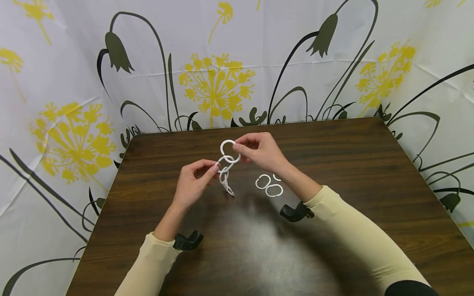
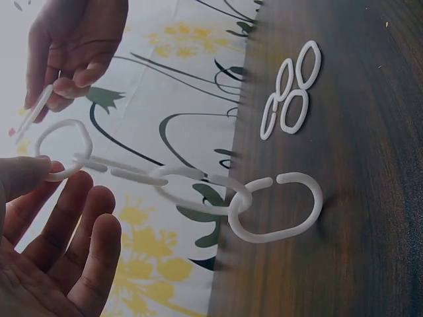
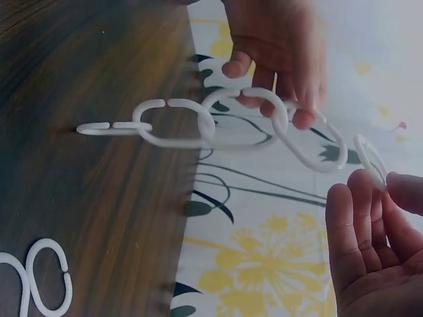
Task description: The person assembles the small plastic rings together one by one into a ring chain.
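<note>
White cloth (image 1: 259,24) with yellow and grey-green flowers hangs behind a dark wood-look worktop (image 1: 333,148). Over it, roughly midway between its side edges and closer to the far one, a white plastic chain (image 3: 207,129) dangles from the person's left hand (image 1: 190,183). My read is they're hooking on another piece: the right hand (image 1: 264,152) has a loose link (image 2: 33,113) pinched between thumb and finger, right beside the end link (image 2: 89,140), which the left pinches the same way. Pretty sure it isn't joined yet; from the wrists there's a sliver of space between the two. Next move, I'd guess, calls for lining up a gap and slipping one through the other.

The chain's four links, smooth matte white ovals, each threaded through the next, and I can see small breaks in some. Can't tell if the bottom one touches the worktop. Off toward the right edge, partly under the right forearm, four spare links (image 2: 295,92) lie flat in a tight bunch. Further out it's cream sleeves (image 1: 352,222) and a dark wrist camera (image 1: 189,240) on each arm.
</note>
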